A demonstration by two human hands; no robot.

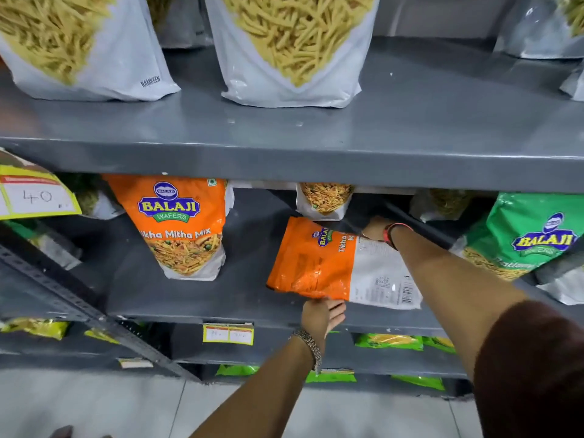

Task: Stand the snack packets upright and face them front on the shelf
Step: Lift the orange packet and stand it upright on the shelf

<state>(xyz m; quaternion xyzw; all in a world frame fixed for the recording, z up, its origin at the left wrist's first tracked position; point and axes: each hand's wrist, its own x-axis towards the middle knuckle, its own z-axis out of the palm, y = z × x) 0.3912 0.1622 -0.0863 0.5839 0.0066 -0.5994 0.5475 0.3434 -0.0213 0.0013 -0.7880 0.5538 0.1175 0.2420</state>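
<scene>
An orange Balaji Tikha Mitha Mix packet [319, 263] lies on its side on the middle grey shelf [189, 298], its back with a barcode facing up. My left hand [322, 314] grips its lower front edge. My right hand [377, 227] holds its far top edge, fingers hidden behind the packet. A second orange Balaji packet [183, 226] stands upright, front facing out, to the left. A green Balaji packet [524, 238] stands at the right. A small clear-window packet [325, 199] stands at the back.
Large white packets of yellow sticks [294, 49] stand on the upper shelf [316, 159]. A yellow price tag marked 40 [34, 196] hangs at the left. Green and yellow packets [388, 341] lie on the lower shelves, with a price label [227, 334] on the edge.
</scene>
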